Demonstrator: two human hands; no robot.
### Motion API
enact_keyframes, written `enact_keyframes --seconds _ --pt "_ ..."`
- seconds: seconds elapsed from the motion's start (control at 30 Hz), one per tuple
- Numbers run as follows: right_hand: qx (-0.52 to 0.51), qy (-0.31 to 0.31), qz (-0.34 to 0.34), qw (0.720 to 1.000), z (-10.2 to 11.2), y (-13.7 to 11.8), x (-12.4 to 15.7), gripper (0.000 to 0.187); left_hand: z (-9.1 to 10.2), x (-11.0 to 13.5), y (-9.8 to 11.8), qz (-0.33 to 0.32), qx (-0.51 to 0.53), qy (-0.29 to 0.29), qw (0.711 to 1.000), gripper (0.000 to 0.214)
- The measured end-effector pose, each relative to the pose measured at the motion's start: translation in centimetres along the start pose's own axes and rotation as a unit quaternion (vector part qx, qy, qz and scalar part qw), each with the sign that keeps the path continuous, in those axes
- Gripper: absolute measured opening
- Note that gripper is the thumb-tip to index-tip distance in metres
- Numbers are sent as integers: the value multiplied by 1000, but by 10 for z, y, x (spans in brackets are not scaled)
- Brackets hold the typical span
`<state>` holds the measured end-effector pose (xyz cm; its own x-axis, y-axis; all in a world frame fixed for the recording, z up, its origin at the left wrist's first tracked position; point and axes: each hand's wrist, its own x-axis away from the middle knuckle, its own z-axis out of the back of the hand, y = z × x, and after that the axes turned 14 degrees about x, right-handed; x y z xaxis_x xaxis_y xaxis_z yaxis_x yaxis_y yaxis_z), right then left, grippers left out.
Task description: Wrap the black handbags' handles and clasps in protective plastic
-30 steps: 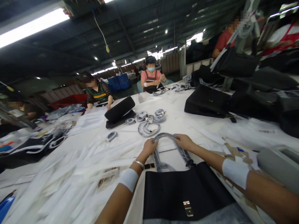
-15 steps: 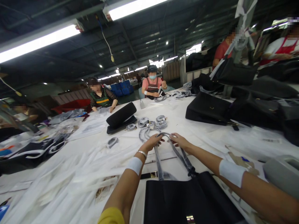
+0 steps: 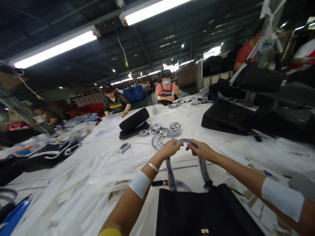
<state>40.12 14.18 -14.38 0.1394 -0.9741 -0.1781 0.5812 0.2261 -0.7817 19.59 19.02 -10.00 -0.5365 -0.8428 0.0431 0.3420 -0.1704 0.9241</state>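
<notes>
A black handbag (image 3: 192, 209) with a gold clasp lies at the near edge of the white table, its lower end out of frame. Its long handle (image 3: 171, 173), wrapped in clear film, arches up and away from the bag's top. My left hand (image 3: 172, 148) is closed on the top of this handle. Just to the right, my right hand (image 3: 200, 149) grips the same arch with thumb and fingers. Beyond my hands lie several coiled, film-wrapped straps (image 3: 162, 132). A lone coil (image 3: 124, 147) sits farther left.
Black bags lie at the right (image 3: 226, 116) and left (image 3: 46, 155). A black folded piece (image 3: 134, 121) rests mid-table. White wrapping sheets (image 3: 76, 193) spread over the near left. Across the table, co-workers (image 3: 167, 88) handle pieces. A bag hangs from a post (image 3: 261, 78) at the right.
My hands have spread slightly along the handle, with the right moving rightward. The handle's arch is wider. The whole view has shifted, so the scene sits farther right.
</notes>
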Motion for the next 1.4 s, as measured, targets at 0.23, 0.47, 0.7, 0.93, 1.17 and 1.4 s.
enact_keyframes --seconds 0.23,0.47,0.7,0.93,1.17,1.4 --pt "96 51 8 994 7 -1 -38 49 -36 24 -20 -1 -96 29 995 50" --pt "311 -76 41 946 -31 -1 -146 21 -73 50 -17 -47 -186 1 981 52" --pt "464 -104 -19 880 -57 45 -188 33 -74 49 -32 -44 -240 0 970 59" --pt "486 -23 32 873 -13 46 -144 22 -68 44 -36 -61 -134 20 989 51" --pt "488 178 164 838 57 -22 -10 31 -19 24 -16 -32 68 82 994 50" --pt "509 116 215 826 11 -58 110 36 -13 63 30 -90 70 48 992 47"
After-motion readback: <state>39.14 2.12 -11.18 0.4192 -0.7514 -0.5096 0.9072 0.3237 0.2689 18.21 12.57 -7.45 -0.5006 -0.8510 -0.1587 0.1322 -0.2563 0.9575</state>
